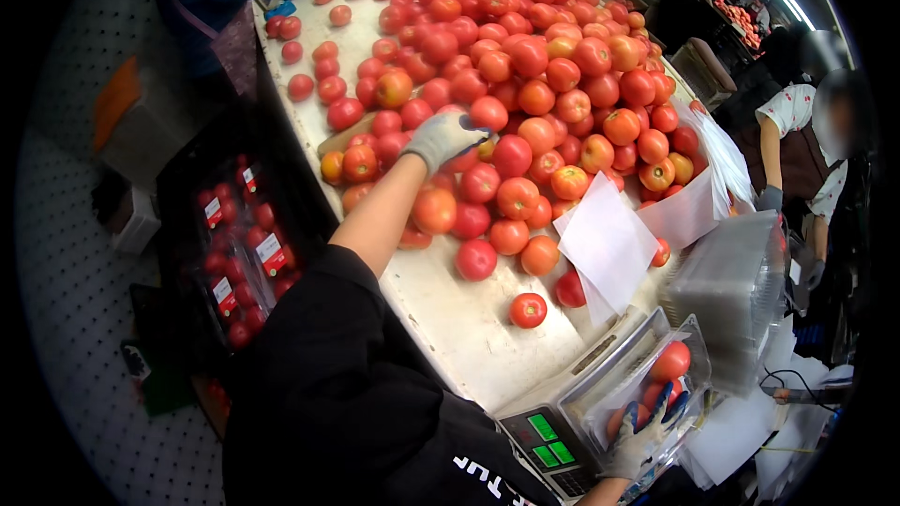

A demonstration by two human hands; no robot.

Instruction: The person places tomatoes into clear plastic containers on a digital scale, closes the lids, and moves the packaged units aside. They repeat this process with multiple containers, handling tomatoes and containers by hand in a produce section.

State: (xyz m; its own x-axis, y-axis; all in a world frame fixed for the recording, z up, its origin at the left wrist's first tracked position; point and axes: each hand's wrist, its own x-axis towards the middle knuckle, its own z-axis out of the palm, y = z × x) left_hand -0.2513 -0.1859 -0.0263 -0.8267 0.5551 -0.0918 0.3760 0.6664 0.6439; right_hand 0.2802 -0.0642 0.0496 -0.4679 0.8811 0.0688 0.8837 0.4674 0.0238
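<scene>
My left hand (444, 139), in a pale work glove with dark blue fingertips, reaches into a large heap of tomatoes (529, 56). Its curled fingers are beside a red tomato (487, 113); whether they grip it cannot be made out. At the lower right, my right hand (643, 439), gloved alike, has its fingers spread over tomatoes (670, 361) in a clear plastic tray (692, 337). That tray sits on a digital scale (545, 446) with lit green displays. A single tomato (528, 310) lies on the table between the scale and the heap.
White paper sheets (605, 246) lean against the heap. Nested clear trays (728, 295) stand right of the scale. A dark crate (190, 225) of labelled tomato packs is at left, below the table edge. Co-workers are at upper left (211, 0) and right (801, 133).
</scene>
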